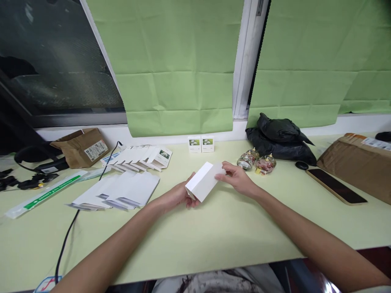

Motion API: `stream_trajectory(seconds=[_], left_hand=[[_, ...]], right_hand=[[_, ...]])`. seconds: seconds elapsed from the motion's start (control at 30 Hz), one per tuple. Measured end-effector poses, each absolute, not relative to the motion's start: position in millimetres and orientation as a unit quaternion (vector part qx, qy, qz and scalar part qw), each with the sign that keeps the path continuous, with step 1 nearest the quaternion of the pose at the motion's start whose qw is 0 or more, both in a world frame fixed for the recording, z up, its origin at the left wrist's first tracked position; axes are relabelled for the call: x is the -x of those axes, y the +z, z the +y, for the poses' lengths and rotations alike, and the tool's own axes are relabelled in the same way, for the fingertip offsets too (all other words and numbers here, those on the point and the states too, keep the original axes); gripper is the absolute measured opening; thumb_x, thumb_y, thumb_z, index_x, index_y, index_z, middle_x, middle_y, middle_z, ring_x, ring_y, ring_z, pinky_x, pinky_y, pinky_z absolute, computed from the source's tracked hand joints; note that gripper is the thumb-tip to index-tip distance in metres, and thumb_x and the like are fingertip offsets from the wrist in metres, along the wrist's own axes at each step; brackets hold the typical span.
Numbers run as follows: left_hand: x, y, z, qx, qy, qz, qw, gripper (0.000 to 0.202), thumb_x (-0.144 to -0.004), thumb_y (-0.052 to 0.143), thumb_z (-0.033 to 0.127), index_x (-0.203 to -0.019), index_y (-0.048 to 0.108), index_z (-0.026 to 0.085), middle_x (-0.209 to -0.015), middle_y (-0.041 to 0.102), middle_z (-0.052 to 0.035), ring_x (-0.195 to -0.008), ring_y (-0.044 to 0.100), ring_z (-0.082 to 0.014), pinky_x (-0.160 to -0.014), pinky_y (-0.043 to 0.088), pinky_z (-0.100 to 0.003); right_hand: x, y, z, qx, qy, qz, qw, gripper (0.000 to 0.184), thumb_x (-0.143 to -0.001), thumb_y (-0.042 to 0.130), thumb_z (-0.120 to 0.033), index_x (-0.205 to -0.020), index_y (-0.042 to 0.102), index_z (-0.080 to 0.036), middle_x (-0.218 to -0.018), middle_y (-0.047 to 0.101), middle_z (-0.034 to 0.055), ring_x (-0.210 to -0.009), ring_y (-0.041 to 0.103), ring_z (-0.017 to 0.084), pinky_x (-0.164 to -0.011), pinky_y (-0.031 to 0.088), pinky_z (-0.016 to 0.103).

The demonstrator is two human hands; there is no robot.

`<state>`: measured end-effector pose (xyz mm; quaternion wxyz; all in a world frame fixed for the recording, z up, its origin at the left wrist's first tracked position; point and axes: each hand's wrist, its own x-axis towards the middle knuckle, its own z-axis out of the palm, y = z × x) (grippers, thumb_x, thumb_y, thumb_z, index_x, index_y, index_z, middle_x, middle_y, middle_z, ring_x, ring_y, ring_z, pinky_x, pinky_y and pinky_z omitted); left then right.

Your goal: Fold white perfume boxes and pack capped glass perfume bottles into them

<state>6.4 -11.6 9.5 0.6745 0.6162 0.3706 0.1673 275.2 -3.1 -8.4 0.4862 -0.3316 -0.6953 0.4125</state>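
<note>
A small white cardboard box point(200, 183) is held tilted above the middle of the table. My left hand point(180, 194) grips it from the left and underneath, some of its fingers hidden behind the box. With thumb and fingers, my right hand point(236, 177) pinches a flap point(218, 169) at the box's far right end. Flattened white cartons point(137, 188) lie to the left of my left hand. Behind them, several more cartons with a printed picture point(163, 156) lean over one another. Two small boxes with green pictures point(201, 143) stand upright by the wall.
Clear-wrapped ornaments point(265, 164) lie right of my right hand, before black plastic bags point(281, 138). A phone point(336, 186) and a large brown parcel point(363, 162) are at the right. At the left are an open brown box point(82, 147), a green-labelled packet point(45, 194) and a black cable point(69, 234).
</note>
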Motion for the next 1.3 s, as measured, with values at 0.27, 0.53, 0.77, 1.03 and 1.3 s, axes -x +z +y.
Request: stream_trajectory(seconds=[0.27, 0.53, 0.77, 1.03, 1.3], left_hand=[[-7, 15, -9, -0.573, 0.283, 0.341, 0.690, 0.080, -0.092, 0.043, 0.084, -0.124, 0.074, 0.017, -0.112, 0.074, -0.0186, -0.101, 0.068, -0.0300, -0.082, 0.056, -0.039], [-11, 4, -16, -0.593, 0.269, 0.337, 0.680, 0.042, -0.089, 0.077, 0.046, -0.120, 0.077, 0.017, -0.123, 0.075, -0.0143, -0.111, 0.070, -0.0291, -0.096, 0.054, -0.038], [-15, -2, -12, -0.567, 0.334, 0.370, 0.656, 0.045, -0.085, 0.082, 0.047, -0.118, 0.077, 0.018, -0.120, 0.077, -0.0121, -0.103, 0.070, -0.0269, -0.091, 0.052, -0.036], [-14, 9, -15, -0.654, 0.298, 0.380, 0.582, 0.045, -0.092, 0.069, 0.058, -0.108, 0.076, 0.016, -0.105, 0.078, -0.0104, -0.087, 0.069, -0.0247, -0.074, 0.048, -0.031], [46, 30, -11, -0.680, 0.351, 0.547, 0.340, 0.047, -0.071, 0.087, 0.051, -0.106, 0.076, 0.022, -0.096, 0.076, -0.0098, -0.081, 0.067, -0.0274, -0.061, 0.044, -0.028]], right_hand=[[-277, -8, -4, 0.379, 0.403, -0.695, 0.459, 0.036, -0.097, 0.063, -0.058, -0.101, 0.064, -0.023, -0.086, 0.070, 0.0017, -0.085, 0.066, 0.022, -0.080, 0.054, 0.035], [-277, -8, -7, 0.412, 0.314, -0.733, 0.441, 0.033, -0.096, 0.065, -0.050, -0.119, 0.062, -0.026, -0.107, 0.070, 0.0020, -0.097, 0.064, 0.023, -0.084, 0.052, 0.035], [-266, -19, -2, 0.366, 0.467, -0.645, 0.482, 0.049, -0.084, 0.080, -0.050, -0.119, 0.056, -0.024, -0.115, 0.070, 0.0051, -0.106, 0.067, 0.023, -0.089, 0.055, 0.037], [-263, -14, -6, 0.324, 0.556, -0.610, 0.462, 0.053, -0.077, 0.088, -0.044, -0.112, 0.054, -0.024, -0.100, 0.076, 0.0029, -0.095, 0.073, 0.023, -0.084, 0.057, 0.038], [-277, -15, 0, 0.407, 0.430, -0.645, 0.483, 0.062, -0.089, 0.074, -0.050, -0.138, 0.044, -0.027, -0.086, 0.068, -0.0015, -0.070, 0.065, 0.017, -0.063, 0.052, 0.031]])
